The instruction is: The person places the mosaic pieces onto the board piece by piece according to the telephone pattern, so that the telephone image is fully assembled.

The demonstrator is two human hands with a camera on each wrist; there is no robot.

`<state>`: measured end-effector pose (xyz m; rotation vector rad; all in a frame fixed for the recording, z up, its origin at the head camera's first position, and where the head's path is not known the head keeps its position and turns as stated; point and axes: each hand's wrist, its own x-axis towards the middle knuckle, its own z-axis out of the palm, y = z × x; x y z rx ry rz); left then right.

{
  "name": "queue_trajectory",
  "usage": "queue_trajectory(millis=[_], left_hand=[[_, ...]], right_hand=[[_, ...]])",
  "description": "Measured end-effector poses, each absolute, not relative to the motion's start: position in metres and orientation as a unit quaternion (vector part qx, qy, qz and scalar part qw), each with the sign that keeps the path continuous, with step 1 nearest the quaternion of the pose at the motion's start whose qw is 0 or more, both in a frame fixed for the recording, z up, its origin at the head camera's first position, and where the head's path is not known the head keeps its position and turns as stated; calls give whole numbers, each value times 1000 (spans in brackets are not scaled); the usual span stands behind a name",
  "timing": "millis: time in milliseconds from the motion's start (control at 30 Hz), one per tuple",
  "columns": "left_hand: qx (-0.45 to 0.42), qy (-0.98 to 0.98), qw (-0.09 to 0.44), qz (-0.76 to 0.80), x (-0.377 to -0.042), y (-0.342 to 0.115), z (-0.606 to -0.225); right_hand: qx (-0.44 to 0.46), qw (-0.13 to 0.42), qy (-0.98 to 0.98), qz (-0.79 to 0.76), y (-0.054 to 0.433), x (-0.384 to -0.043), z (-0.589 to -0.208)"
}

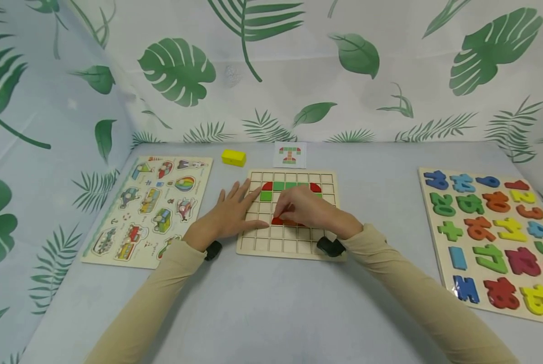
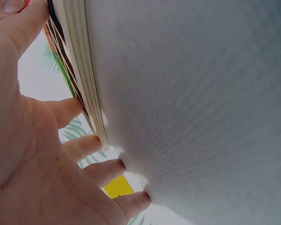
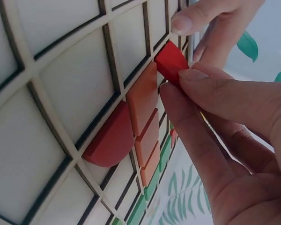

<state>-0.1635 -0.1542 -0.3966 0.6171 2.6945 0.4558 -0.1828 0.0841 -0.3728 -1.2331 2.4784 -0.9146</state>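
Observation:
A wooden grid board (image 1: 253,241) lies in the middle of the grey table. Green tiles (image 1: 278,186) and red quarter-round pieces (image 1: 267,186) fill part of its upper rows. My left hand (image 1: 232,210) lies flat with spread fingers on the board's left edge (image 2: 84,70). My right hand (image 1: 284,212) is over the board's middle. There its fingertips pinch a red quarter-round piece (image 3: 171,61) at the end of a column of orange tiles (image 3: 143,98). Another red quarter-round piece (image 3: 110,138) sits in the grid on the column's other side.
A vehicle peg puzzle (image 1: 150,207) lies left of the board and a coloured number puzzle (image 1: 494,237) at the right. A yellow block (image 1: 233,157) and a small pattern card (image 1: 290,154) stand behind the board. Leaf-printed cloth walls close the back and left.

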Motion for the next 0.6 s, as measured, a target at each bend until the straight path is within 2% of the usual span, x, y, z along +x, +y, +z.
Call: queue_trajectory(millis=[600], left_hand=[[219,948,164,162,-164,-154,-397]], right_hand=[[-466,104,844,-245,78,-181,-370]])
